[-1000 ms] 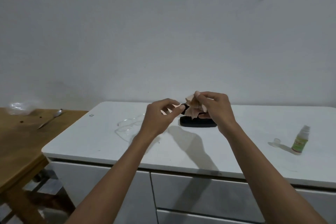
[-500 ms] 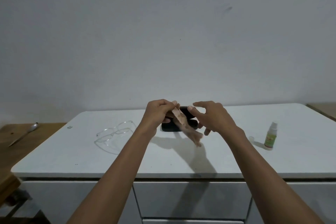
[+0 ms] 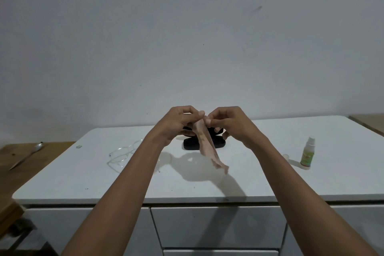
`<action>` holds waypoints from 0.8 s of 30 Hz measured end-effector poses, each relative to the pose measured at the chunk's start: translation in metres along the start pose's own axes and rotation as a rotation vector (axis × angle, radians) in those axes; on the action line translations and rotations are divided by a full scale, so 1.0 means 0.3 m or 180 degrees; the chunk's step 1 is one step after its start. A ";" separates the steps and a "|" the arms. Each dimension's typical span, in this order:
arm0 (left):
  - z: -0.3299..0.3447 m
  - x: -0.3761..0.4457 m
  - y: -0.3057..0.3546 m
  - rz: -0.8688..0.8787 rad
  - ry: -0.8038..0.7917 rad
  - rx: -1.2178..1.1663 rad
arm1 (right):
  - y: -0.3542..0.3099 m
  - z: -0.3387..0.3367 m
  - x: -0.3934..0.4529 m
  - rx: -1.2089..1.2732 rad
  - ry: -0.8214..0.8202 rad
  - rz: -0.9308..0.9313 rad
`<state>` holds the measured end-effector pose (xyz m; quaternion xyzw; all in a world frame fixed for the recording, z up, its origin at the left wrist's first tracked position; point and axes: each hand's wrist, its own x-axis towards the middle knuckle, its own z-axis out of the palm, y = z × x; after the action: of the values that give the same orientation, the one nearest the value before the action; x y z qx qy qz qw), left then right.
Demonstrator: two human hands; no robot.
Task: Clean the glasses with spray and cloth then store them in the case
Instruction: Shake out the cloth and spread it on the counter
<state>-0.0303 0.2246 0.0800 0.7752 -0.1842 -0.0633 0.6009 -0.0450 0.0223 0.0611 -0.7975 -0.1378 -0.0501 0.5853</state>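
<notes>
Cloth [image 3: 207,145]: pale pink-beige strip, held in the air above the middle of the white tabletop [image 3: 259,172]. Long axis runs from the top end, between the two hands, down and to the right; the free lower end hangs loose, above the tabletop surface. Printed marks on it are too blurred to read.

Left hand [image 3: 178,123]: fingers curled, pinching the cloth's top end from the left. Right hand [image 3: 226,123]: fingers curled, pinching the same top end from the right, fingertips almost meeting those of the left.

Glasses case [image 3: 192,144]: black, lying flat behind the hands, long axis left to right. Its middle is covered by the cloth and its upper part by the hands; whether it stands open or closed cannot be told.

Glasses [image 3: 122,155]: clear frame, faint against the white top, left of the case; the right part is hidden behind the left forearm, so which way the arms point cannot be made out.

Spray bottle [image 3: 308,154]: small, upright, green label, well to the right; text unreadable. Clear cap [image 3: 286,156]: just left of the bottle.

Spoon [image 3: 27,157]: on the wooden table [image 3: 12,183] at far left, bowl end away from the camera.

Drawer fronts [image 3: 218,226]: below the tabletop edge, cut off by the bottom border.
</notes>
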 end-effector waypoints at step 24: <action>-0.131 -0.023 -0.052 0.0097 0.0285 0.1163 | 0.035 -0.073 -0.003 0.0176 0.0925 -0.0019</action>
<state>-0.0208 0.2661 0.0749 0.8706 -0.1774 0.0149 0.4587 -0.0413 -0.0017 0.0581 -0.7650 -0.0553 -0.1628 0.6207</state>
